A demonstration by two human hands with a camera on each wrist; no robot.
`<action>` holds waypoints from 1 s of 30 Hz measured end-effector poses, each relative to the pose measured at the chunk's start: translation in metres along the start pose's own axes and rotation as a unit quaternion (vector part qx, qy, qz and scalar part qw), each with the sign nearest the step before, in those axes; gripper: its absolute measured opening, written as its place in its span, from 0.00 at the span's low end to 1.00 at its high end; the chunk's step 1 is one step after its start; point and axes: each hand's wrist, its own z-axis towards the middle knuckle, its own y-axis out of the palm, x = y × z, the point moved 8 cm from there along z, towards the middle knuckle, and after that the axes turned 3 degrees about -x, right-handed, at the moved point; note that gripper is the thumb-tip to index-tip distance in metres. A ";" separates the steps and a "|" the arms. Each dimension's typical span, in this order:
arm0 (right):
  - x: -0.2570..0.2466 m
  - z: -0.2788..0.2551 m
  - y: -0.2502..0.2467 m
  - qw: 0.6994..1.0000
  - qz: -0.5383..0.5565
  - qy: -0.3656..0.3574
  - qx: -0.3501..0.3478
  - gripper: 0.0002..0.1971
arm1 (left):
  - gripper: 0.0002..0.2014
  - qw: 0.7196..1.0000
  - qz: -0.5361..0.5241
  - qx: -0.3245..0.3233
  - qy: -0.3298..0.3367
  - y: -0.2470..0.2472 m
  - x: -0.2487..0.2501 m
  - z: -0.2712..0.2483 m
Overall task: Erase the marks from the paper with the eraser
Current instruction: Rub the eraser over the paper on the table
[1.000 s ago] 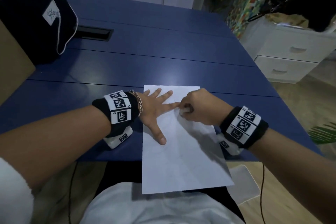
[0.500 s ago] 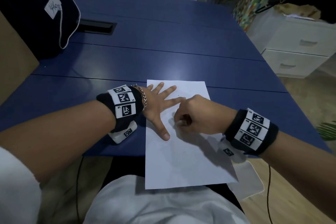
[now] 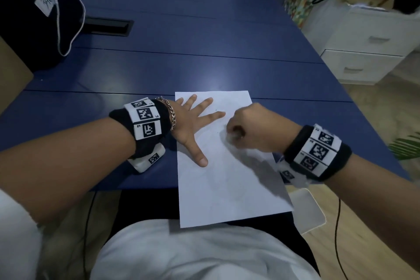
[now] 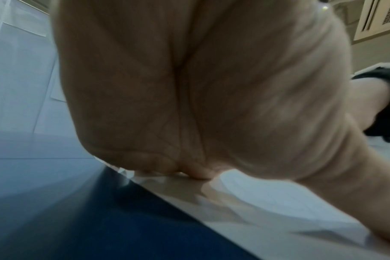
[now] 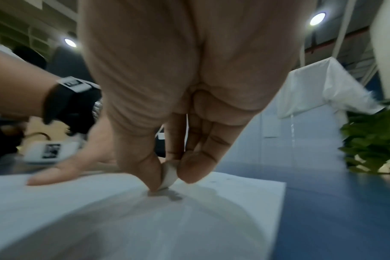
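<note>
A white sheet of paper (image 3: 227, 179) lies on the blue table (image 3: 204, 63), its near end hanging past the table edge. My left hand (image 3: 193, 120) lies flat on the sheet's upper left part with fingers spread, holding it down. My right hand (image 3: 234, 134) pinches a small white eraser (image 5: 168, 173) between thumb and fingers, its tip pressed on the paper (image 5: 145, 219) beside a faint grey smudge (image 5: 172, 195). Tiny dark specks (image 3: 216, 110) show near the far end of the sheet. In the left wrist view the left palm (image 4: 189, 88) fills the frame above the paper (image 4: 267, 202).
A dark bag (image 3: 34, 11) stands at the table's back left, next to a black cable slot (image 3: 106, 26). White drawers (image 3: 368, 52) and a plant (image 5: 372, 140) are off to the right. A white chair part (image 3: 309, 211) shows below the table edge.
My right hand with the eraser has moved a little nearer and leftward on the paper, then back a bit. The left hand stays flat on the sheet.
</note>
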 end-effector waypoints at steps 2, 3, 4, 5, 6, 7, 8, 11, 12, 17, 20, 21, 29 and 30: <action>0.012 0.001 -0.007 0.999 -0.002 0.031 0.025 0.07 | 0.77 1.000 0.004 0.005 -0.003 -0.001 0.000 0.000; 0.008 0.001 -0.007 0.999 -0.010 0.032 0.025 0.07 | 0.77 1.000 0.006 0.005 -0.003 -0.001 0.000 0.001; 0.001 0.001 -0.003 0.999 -0.012 0.023 0.021 0.07 | 0.77 1.000 0.006 0.004 -0.003 -0.001 0.001 0.001; -0.009 -0.001 0.001 1.000 -0.007 0.006 0.017 0.08 | 0.77 1.000 0.007 0.004 -0.003 -0.002 0.002 0.001; -0.019 -0.003 0.006 1.000 -0.001 -0.010 0.008 0.09 | 0.77 1.000 0.008 0.005 -0.002 -0.002 0.002 0.002; -0.026 -0.008 0.009 1.000 -0.003 -0.027 -0.003 0.09 | 0.77 1.000 0.010 0.005 -0.002 -0.002 0.002 0.002; -0.025 -0.010 0.010 0.999 -0.009 -0.032 -0.012 0.09 | 0.77 1.000 0.011 0.006 -0.001 -0.002 0.002 0.001; 0.010 -0.007 -0.002 1.000 0.002 0.017 0.018 0.07 | 0.76 1.000 0.005 0.002 -0.004 -0.002 0.002 0.001; 0.020 -0.007 -0.007 0.999 0.014 0.037 0.031 0.06 | 0.76 1.000 0.002 -0.002 -0.006 -0.002 0.002 0.001; -0.007 -0.015 0.005 0.999 0.037 0.015 0.023 0.07 | 0.76 1.000 0.015 -0.004 -0.013 -0.002 0.002 0.004; 0.009 -0.017 0.005 0.999 0.031 0.042 0.014 0.09 | 0.76 1.000 0.014 -0.001 -0.011 -0.002 0.002 0.004; 0.027 -0.016 -0.003 0.996 0.026 0.074 0.032 0.06 | 0.76 1.000 0.014 -0.002 -0.011 -0.003 0.002 0.004; 0.063 -0.039 -0.049 0.968 0.176 0.096 0.151 0.07 | 0.84 0.998 0.030 0.051 0.000 -0.023 -0.007 -0.007; 0.052 -0.039 -0.040 0.974 0.166 0.080 0.130 0.07 | 0.85 0.998 0.033 0.057 -0.003 -0.025 -0.015 -0.012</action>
